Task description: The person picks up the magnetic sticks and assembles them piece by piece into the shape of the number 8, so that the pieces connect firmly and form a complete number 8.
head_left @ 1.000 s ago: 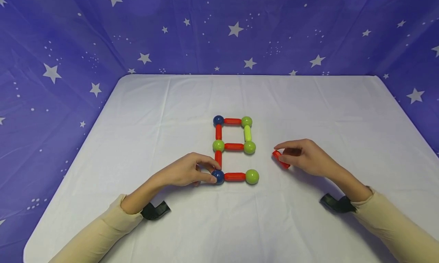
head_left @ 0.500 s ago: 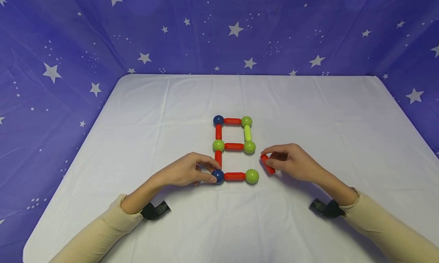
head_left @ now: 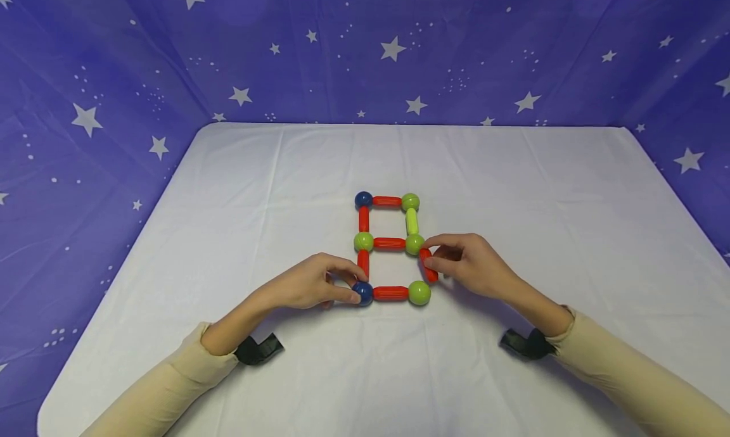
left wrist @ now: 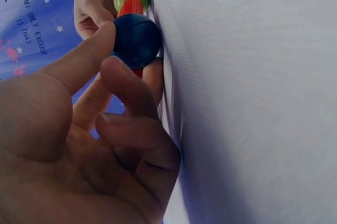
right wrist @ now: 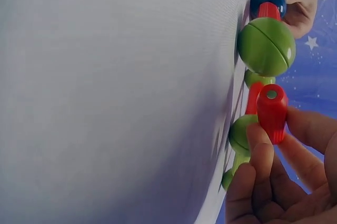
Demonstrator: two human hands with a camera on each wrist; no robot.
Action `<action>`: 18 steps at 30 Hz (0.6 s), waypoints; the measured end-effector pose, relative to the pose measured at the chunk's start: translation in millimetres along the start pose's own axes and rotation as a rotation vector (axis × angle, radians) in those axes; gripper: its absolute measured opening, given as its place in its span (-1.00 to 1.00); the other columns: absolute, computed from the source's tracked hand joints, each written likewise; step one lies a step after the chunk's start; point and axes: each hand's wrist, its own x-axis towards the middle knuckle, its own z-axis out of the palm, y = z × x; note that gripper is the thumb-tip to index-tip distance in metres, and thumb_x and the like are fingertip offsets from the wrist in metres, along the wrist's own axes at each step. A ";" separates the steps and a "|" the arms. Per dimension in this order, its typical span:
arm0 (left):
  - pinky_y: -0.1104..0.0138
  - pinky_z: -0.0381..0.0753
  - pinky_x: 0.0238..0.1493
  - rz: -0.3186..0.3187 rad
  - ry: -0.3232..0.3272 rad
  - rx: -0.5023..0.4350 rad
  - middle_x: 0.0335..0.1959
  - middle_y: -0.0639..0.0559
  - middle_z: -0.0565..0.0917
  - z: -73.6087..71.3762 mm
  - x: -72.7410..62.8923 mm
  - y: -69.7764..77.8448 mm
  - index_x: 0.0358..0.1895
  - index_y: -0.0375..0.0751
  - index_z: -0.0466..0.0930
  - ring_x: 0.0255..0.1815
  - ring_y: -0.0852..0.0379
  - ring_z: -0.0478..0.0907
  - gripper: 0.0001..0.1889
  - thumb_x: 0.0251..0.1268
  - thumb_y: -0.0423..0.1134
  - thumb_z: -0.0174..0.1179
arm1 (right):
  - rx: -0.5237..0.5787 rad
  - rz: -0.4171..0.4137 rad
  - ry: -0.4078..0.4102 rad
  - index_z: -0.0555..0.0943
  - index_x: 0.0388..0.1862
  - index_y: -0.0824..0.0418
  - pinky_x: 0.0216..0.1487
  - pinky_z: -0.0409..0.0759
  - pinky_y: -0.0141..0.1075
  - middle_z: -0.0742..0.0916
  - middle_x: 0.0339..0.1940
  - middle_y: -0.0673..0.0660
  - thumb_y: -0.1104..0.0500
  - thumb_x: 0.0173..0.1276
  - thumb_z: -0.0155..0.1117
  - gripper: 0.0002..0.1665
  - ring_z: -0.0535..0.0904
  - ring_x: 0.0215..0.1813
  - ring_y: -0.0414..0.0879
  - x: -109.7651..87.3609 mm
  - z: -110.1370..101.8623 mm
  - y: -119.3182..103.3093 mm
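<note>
Magnetic balls and rods lie joined in a ladder-like frame on the table. My left hand (head_left: 313,284) holds the near-left blue ball (head_left: 363,293) between thumb and fingers. My right hand (head_left: 476,265) pinches a red magnetic rod (head_left: 429,267), slightly tilted, at the frame's right side. The rod's far end is at the middle-right green ball (head_left: 415,244); I cannot tell whether they touch. Its near end, with a metal tip showing in the right wrist view, is apart from the near-right green ball (right wrist: 266,47). A horizontal red rod (head_left: 390,294) joins the two near balls.
The frame's far part has a blue ball (head_left: 363,200), a green ball (head_left: 410,201) and a light-green rod (head_left: 412,221) down its right side. White cloth covers the table (head_left: 285,373). A purple star-patterned curtain (head_left: 353,50) stands behind and at both sides.
My right hand has moved left with the red rod, from beside the frame up to its right side. The rod has turned more upright in the head view. My left hand has stayed still.
</note>
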 end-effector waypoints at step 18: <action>0.34 0.49 -0.56 0.006 0.002 0.012 -0.18 0.07 0.65 -0.3 -0.4 1.9 0.06 -0.08 0.66 -0.65 0.14 0.44 -0.68 0.23 -0.20 0.39 | 0.062 0.026 -0.016 0.68 0.01 0.24 -0.41 0.54 -0.28 0.74 -0.40 0.00 0.24 0.30 0.40 -0.70 0.61 -0.41 -0.05 4.3 6.5 -0.7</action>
